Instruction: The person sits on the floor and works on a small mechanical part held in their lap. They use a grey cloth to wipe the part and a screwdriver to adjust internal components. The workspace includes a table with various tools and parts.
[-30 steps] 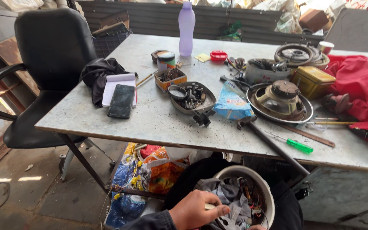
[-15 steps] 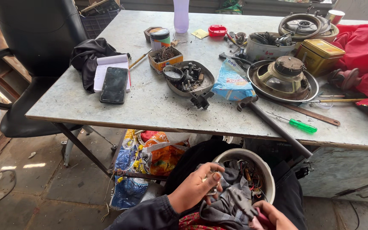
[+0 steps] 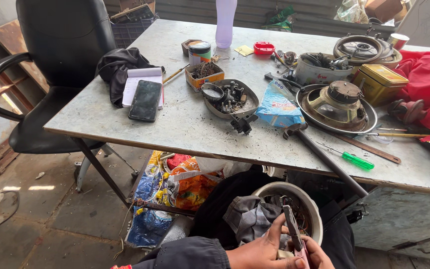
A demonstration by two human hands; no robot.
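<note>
both hands (image 3: 274, 251) low in lap, wrapped round pliers (image 3: 292, 233) over white bowl (image 3: 308, 203) w/ grey rag (image 3: 249, 219). prob early: parts on table (image 3: 185, 124) not reassembled, screwdriver (image 3: 355, 160) lying unused.

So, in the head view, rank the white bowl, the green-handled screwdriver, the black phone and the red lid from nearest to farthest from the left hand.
From the left hand, bottom centre:
1. White bowl, right beside it on the lap.
2. Green-handled screwdriver, near table edge, right.
3. Black phone, left on the table.
4. Red lid, far side of the table.
</note>
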